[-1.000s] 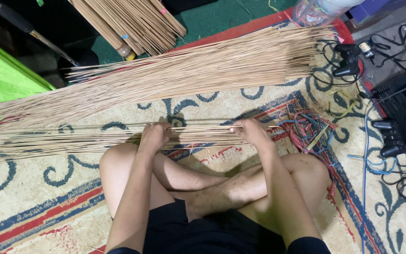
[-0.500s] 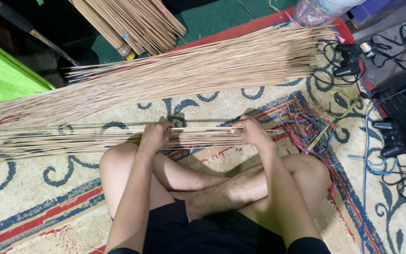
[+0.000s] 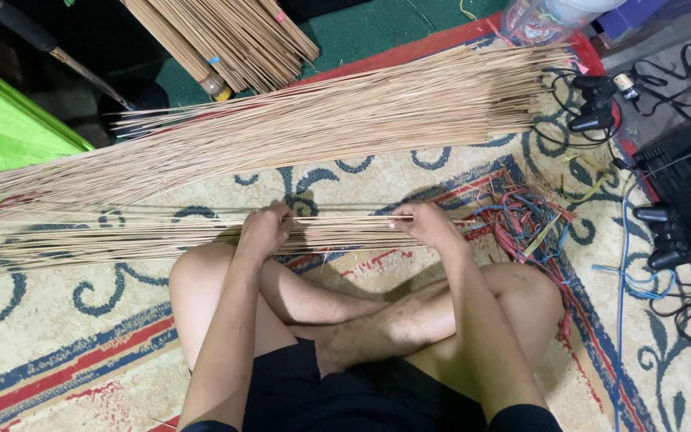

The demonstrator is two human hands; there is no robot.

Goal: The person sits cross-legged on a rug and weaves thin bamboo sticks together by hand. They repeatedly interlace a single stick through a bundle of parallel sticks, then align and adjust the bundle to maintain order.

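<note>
- Sitting cross-legged on a patterned rug (image 3: pixel 57 320), the person pinches one thin stick (image 3: pixel 345 218) between both hands: the left hand (image 3: pixel 264 230) is curled shut on it near the middle of the scene, and the right hand (image 3: pixel 425 226) is closed on it a little further right.
- That stick lies level, just above a flat row of sticks (image 3: pixel 105 240) that runs off to the left across the rug, right in front of the knees.
- Risk, as I judge it: the stick is very slender and held at two points fairly close together, so a hard bend or twist between the hands could snap it.
- A slack pinch on either side could let it drop into the row below, where it would be hard to pick out again among so many alike.
- The row itself looks loose, so a nudge from a wrist or knee could fan it out or push sticks out of line.
- A big loose pile of sticks (image 3: pixel 321 120) lies slanted just beyond the hands; a forward reach could drag some down into the near row and mix the two.
- To the right, a tangle of coloured strings (image 3: pixel 525 228) lies near the right hand, and stick tips could catch in it.
- Further right, black cables and controllers (image 3: pixel 665 232) sit well apart and seem less of a worry.
</note>
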